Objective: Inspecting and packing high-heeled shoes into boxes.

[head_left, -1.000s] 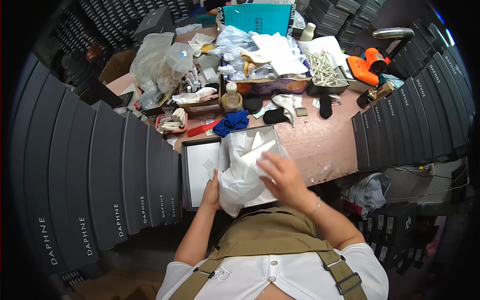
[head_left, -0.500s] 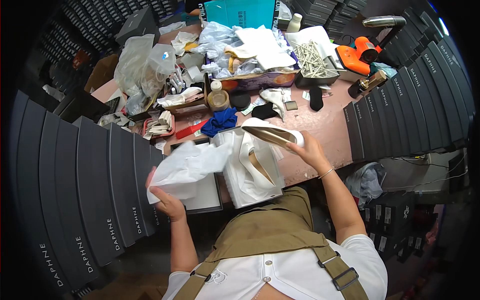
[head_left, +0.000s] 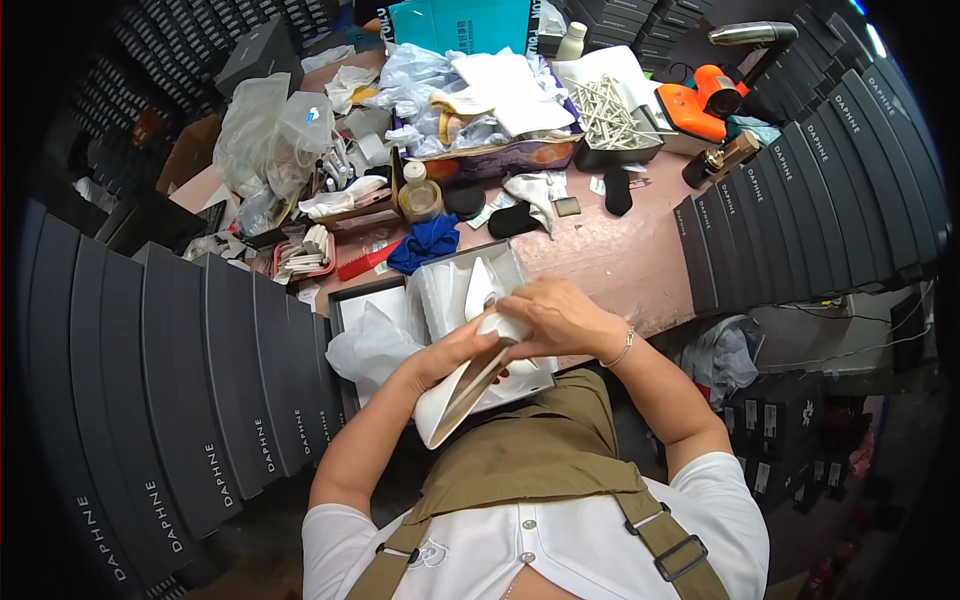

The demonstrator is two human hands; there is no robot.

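Both hands are on a white pump (head_left: pixel 436 408) with a beige lining, held tilted above my lap at the near edge of the table. My left hand (head_left: pixel 452 352) is closed around its side. My right hand (head_left: pixel 556 316) grips its upper end, the fingers bent over it and partly hiding it. Beneath and beyond my hands, the matching white pump (head_left: pixel 480 284) lies in a paper-lined shoe box (head_left: pixel 512 262), partly covered by my fingers. Crumpled white tissue paper (head_left: pixel 366 345) rests left of the box, over a dark-rimmed tray or lid (head_left: pixel 340 298) with a white inside.
Stacked dark shoe boxes (head_left: pixel 180 370) rise on the left, with more boxes (head_left: pixel 800 210) on the right. Behind lie a blue cloth (head_left: pixel 425 243), a red comb (head_left: pixel 362 262), a bottle (head_left: pixel 418 195), black pads (head_left: pixel 617 190), a carton of wrappings (head_left: pixel 490 160) and an orange tool (head_left: pixel 690 110).
My left hand has let go of the tissue paper, which now lies at the left, and has taken hold of the pump. My right hand has brought the pump down and nearer to me.
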